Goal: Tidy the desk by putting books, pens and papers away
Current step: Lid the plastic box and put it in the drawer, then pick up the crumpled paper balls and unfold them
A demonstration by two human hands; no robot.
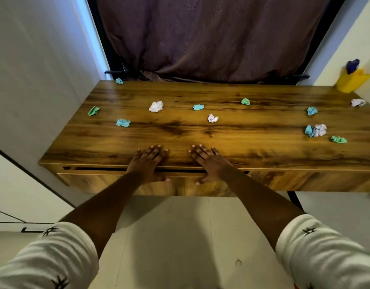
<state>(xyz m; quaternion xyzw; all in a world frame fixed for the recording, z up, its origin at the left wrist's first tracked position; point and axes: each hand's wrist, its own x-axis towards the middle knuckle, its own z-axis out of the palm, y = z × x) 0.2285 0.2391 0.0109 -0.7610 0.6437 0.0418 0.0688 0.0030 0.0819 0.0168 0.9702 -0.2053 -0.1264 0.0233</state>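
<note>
Brown woodgrain desk (200, 130), yellow cup (350, 81)

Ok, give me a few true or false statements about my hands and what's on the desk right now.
1. The left hand and right hand lie flat on the near edge of the desk. True.
2. The left hand holds a paper ball. False: its fingers are straight and hold nothing.
3. A yellow holder stands at the far right corner. True.
4. Every crumpled paper is white. False: there is a white ball, but also a blue ball and a green ball.
</note>
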